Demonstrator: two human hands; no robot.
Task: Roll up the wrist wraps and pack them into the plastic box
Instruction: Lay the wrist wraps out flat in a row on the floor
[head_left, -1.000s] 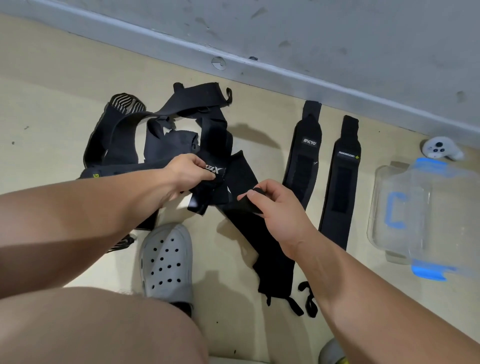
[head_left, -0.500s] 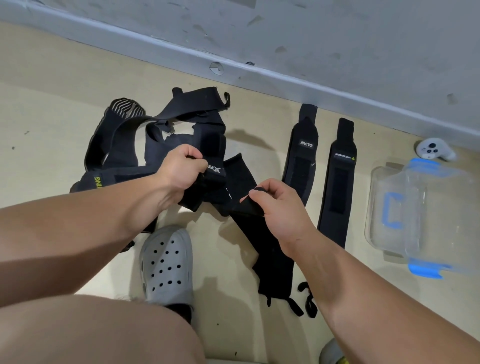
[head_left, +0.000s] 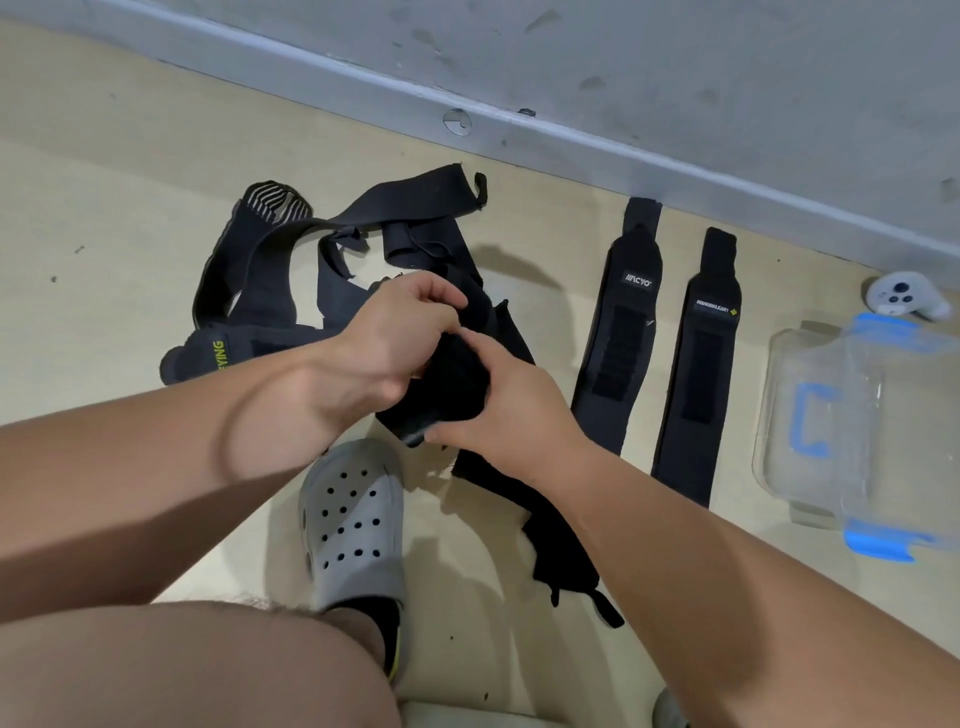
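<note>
Now I am holding a wrist wrap (head_left: 453, 387) above the floor (head_left: 104, 218), left hand (head_left: 400, 338) and right hand (head_left: 501, 413) both curled around it. Soft and limp, it is likely wanting a pinch at its rolled end.

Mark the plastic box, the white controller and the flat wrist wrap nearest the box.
plastic box (head_left: 779, 467), head view, clear left wall.
white controller (head_left: 896, 300), head view, button face.
flat wrist wrap nearest the box (head_left: 706, 374), head view, middle patch.

"IIICYO" on one flat wrap (head_left: 623, 338), "MANUEKLEAR" on its neighbour (head_left: 701, 369), "EYING" on tangled wrap (head_left: 249, 349).
</note>
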